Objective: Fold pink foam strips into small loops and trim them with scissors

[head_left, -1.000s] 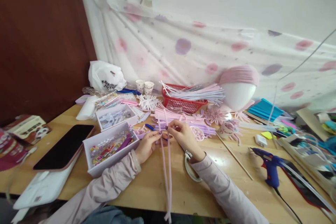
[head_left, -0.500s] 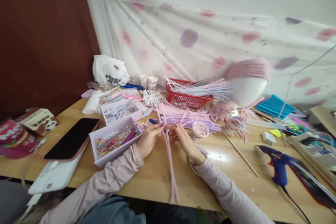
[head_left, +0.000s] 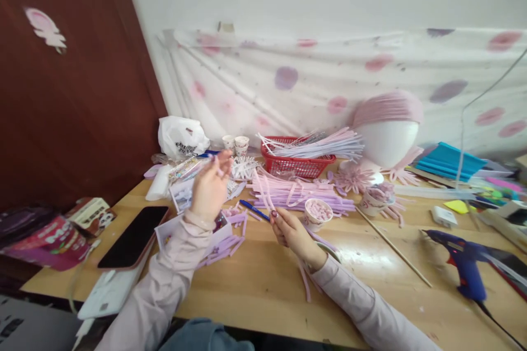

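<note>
My right hand (head_left: 293, 235) pinches pink pipe cleaners (head_left: 267, 191) between thumb and fingers. Their upper ends stick up beyond the fingertips and their lower ends hang below the palm, over the table. My left hand (head_left: 211, 186) is raised above the white boxes, its fingers stretched upward, apart and slightly blurred, holding nothing that I can see. Just beyond my right hand lies a blue pen (head_left: 254, 210). Behind it is a pile of pink and purple pipe cleaners (head_left: 304, 194). A paper cup (head_left: 316, 222) of short pink pieces stands beside my right hand.
Under my left forearm sits a white box (head_left: 218, 237), with bent purple strips (head_left: 230, 241) beside it. A red basket (head_left: 284, 165) of pipe cleaners stands behind. Rightward are a wooden stick (head_left: 395, 247) and a blue glue gun (head_left: 463, 258); a phone (head_left: 132, 237) lies left.
My left hand has let go of the pink pipe cleaners and moved up and left. My right hand keeps them, now lower and tilted. The view has shifted, uncovering purple strips beside the box.
</note>
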Motion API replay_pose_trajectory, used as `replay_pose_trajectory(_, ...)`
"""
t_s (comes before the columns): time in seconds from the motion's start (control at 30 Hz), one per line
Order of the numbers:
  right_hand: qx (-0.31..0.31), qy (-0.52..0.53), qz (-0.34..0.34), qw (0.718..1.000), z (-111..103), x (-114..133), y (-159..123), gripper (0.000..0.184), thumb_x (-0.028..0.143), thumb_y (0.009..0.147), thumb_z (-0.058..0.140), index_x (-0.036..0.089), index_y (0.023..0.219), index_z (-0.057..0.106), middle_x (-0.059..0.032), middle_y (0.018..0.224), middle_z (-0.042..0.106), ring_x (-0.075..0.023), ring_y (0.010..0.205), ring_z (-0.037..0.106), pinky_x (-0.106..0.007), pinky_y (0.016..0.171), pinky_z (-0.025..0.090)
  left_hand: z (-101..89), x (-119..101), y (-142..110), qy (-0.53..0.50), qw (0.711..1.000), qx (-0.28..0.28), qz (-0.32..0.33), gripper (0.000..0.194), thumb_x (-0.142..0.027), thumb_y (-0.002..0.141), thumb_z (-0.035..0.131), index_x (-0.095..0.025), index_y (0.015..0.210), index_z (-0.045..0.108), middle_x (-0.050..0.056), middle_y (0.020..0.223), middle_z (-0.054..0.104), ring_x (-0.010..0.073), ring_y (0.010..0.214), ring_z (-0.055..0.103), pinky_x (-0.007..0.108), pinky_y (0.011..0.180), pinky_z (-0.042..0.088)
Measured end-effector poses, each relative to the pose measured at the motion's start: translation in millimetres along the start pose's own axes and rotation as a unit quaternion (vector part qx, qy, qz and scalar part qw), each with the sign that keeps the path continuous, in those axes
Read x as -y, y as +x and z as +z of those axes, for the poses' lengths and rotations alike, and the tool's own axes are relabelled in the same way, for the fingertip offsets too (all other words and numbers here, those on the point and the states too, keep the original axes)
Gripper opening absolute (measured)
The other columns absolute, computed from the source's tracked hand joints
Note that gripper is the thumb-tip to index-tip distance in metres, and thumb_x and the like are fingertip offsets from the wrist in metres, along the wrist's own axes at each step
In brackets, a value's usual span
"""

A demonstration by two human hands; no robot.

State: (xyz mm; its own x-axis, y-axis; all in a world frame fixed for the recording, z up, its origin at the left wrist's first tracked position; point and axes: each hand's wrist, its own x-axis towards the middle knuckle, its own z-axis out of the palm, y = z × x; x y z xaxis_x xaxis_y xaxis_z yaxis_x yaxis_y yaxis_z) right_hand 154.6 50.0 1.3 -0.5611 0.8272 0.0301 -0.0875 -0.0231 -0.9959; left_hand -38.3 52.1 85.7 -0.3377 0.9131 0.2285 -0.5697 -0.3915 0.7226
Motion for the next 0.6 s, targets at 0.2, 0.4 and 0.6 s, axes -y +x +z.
replay_pose_trajectory(0.2, -0.025, 0.074, -0.005, 0.997, 0.2, 4.0, 1.7, 0.039, 0.058, 0.077, 0.05, 0.021, 0.075, 0.036, 0.012, 0.05, 0.025, -0.0029, 0.035, 0.014, -0.015, 0.032, 0.014, 8.6, 6.2, -28.9, 0.1, 0.99, 0.08, -0.059, 0.011, -0.02, 0.073, 0.065, -0.015, 0.081, 0.072, 0.007, 0.109, 0.067, 0.0228, 0.122, 0.045, 0.035, 0.104, 0.026)
replay_pose_trajectory(0.4, -0.005, 0.052, -0.027, 0.998, 8.0, 15.2, -2.9, 0.04, 0.06, 0.078, 0.048, 0.021, 0.077, 0.038, 0.0126, 0.048, 0.026, -0.003, 0.034, 0.016, -0.015, 0.031, 0.019, 18.9, 48.2, -49.0, 0.147, 0.952, 0.171, -0.205, 0.018, -0.024, 0.073, 0.064, -0.011, 0.083, 0.072, 0.012, 0.101, 0.07, 0.0277, 0.112, 0.054, 0.039, 0.098, 0.036)
replay_pose_trajectory(0.6, -0.018, -0.001, -0.053, 0.998, 12.9, 21.5, -14.7, 0.037, 0.057, 0.084, 0.04, 0.021, 0.074, 0.037, 0.0107, 0.051, 0.024, -0.0038, 0.036, 0.015, -0.016, 0.032, 0.016, 26.0, 32.5, -30.8, -0.003, 0.971, 0.073, -0.226, 0.018, -0.008, 0.08, 0.052, -0.009, 0.083, 0.07, 0.011, 0.092, 0.071, 0.0201, 0.097, 0.064, 0.034, 0.093, 0.045)
